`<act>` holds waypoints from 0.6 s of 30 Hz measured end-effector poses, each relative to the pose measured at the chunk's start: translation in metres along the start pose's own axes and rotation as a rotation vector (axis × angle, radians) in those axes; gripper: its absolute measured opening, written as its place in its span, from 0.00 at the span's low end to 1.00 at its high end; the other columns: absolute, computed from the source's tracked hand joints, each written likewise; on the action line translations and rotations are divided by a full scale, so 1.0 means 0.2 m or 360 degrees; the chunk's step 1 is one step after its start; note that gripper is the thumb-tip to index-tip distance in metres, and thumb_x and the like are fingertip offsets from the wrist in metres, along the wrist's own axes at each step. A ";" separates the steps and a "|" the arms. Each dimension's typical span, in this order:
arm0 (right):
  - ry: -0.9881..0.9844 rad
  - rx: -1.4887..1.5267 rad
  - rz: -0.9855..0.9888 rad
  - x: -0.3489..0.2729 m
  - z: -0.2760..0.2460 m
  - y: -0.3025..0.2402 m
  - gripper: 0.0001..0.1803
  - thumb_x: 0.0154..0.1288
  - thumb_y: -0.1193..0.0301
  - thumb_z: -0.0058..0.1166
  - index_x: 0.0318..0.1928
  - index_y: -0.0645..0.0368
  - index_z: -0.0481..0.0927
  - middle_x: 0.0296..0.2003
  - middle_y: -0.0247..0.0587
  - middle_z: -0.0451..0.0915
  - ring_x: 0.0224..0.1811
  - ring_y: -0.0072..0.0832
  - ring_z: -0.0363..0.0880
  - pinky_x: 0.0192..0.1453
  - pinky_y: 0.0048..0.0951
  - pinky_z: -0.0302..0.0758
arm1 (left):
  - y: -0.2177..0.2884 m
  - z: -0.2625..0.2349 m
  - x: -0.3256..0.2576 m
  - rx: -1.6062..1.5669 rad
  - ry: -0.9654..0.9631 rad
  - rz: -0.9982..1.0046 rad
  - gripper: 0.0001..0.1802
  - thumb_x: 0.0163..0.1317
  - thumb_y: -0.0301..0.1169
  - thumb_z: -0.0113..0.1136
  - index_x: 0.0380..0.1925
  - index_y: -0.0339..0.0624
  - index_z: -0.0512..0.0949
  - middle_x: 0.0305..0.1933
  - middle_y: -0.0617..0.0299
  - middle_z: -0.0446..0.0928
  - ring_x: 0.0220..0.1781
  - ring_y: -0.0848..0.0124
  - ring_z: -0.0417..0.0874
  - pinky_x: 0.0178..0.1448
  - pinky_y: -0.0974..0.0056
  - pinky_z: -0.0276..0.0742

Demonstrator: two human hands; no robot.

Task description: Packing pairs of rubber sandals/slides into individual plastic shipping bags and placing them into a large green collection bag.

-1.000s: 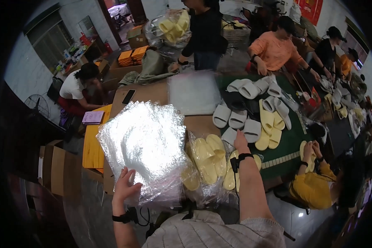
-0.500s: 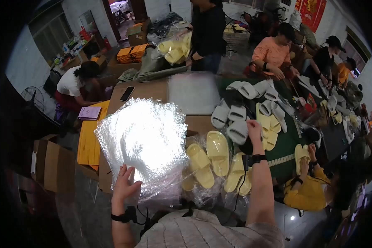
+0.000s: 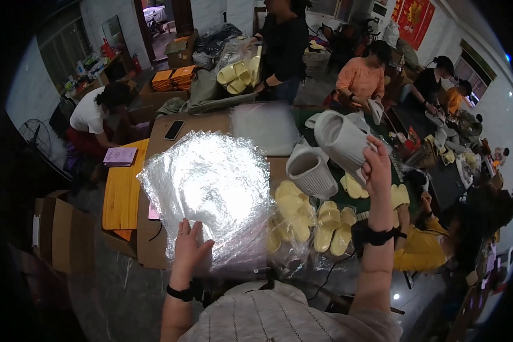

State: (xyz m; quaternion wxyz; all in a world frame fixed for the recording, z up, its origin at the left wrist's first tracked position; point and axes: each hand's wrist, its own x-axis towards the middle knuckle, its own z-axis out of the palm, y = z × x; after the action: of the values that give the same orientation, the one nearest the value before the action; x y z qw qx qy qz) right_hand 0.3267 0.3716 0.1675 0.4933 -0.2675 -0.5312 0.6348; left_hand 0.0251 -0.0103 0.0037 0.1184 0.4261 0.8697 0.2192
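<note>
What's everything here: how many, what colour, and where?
Silver sheets: one stack, silver, centre
Clear sheets: one stack, translucent, beyond them
Phone: one, black, left of those
Yellow pile: one, yellow, left
Booklet: one, purple, atop that pile
Grey slippers: several, grey, right of centre
Yellow slippers: several, yellow, right of silver sheets
Orange packets: several, orange, back left
Cardboard boxes: several, brown, left
Banner: one, red, upper right
Co-workers: at least six, mixed clothing, around
Left hand: one, bare, on silver sheets
Right hand: one, bare, gripping a grey slipper

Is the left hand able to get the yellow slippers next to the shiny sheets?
Probably yes: the left hand is open at the near edge of the shiny sheets, and only those sheets lie between it and the yellow slippers.
</note>
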 end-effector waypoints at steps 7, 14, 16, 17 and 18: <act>-0.0117 0.0579 0.0228 -0.41 0.61 -0.31 0.14 0.71 0.73 0.47 0.55 0.53 0.70 0.27 0.19 0.64 0.16 0.06 0.57 0.16 0.11 0.59 | -0.06 0.04 0.00 0.0142 0.0014 0.0123 0.43 0.53 0.54 0.66 0.63 0.42 0.67 0.68 0.21 0.54 0.71 0.30 0.55 0.69 0.42 0.61; -0.0257 0.0768 0.0550 -0.51 1.12 -0.02 0.16 0.71 0.71 0.50 0.57 0.59 0.67 0.26 0.27 0.66 0.22 0.13 0.63 0.21 0.16 0.63 | -0.12 0.13 0.03 0.0353 -0.0051 0.0180 0.44 0.54 0.55 0.62 0.67 0.42 0.65 0.69 0.21 0.53 0.71 0.30 0.56 0.68 0.40 0.60; -0.0232 0.0681 0.0556 -0.49 1.21 0.20 0.17 0.71 0.71 0.50 0.57 0.60 0.67 0.25 0.28 0.67 0.22 0.14 0.65 0.22 0.17 0.64 | -0.16 0.19 0.06 0.0035 -0.0013 0.0189 0.43 0.54 0.54 0.62 0.67 0.43 0.65 0.67 0.24 0.58 0.69 0.31 0.60 0.67 0.41 0.61; -0.0244 0.0507 0.0518 -0.46 1.21 0.34 0.18 0.70 0.71 0.51 0.58 0.61 0.66 0.25 0.29 0.69 0.21 0.16 0.67 0.22 0.18 0.65 | -0.14 0.17 0.07 0.0030 -0.0006 0.0182 0.43 0.54 0.54 0.62 0.67 0.43 0.65 0.67 0.24 0.58 0.69 0.31 0.60 0.67 0.41 0.61; -0.0254 0.0334 0.0477 -0.43 1.21 0.47 0.20 0.70 0.71 0.52 0.58 0.63 0.66 0.25 0.31 0.71 0.21 0.18 0.69 0.22 0.20 0.66 | -0.11 0.13 0.07 -0.0291 -0.0080 0.0135 0.43 0.54 0.53 0.62 0.67 0.45 0.65 0.66 0.27 0.61 0.68 0.31 0.60 0.67 0.41 0.61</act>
State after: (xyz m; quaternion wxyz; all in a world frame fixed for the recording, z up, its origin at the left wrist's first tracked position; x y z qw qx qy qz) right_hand 0.1180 0.1982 0.1333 0.3747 -0.2395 -0.4539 0.7721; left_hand 0.0115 -0.0043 -0.0310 0.1691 0.4552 0.8241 0.2916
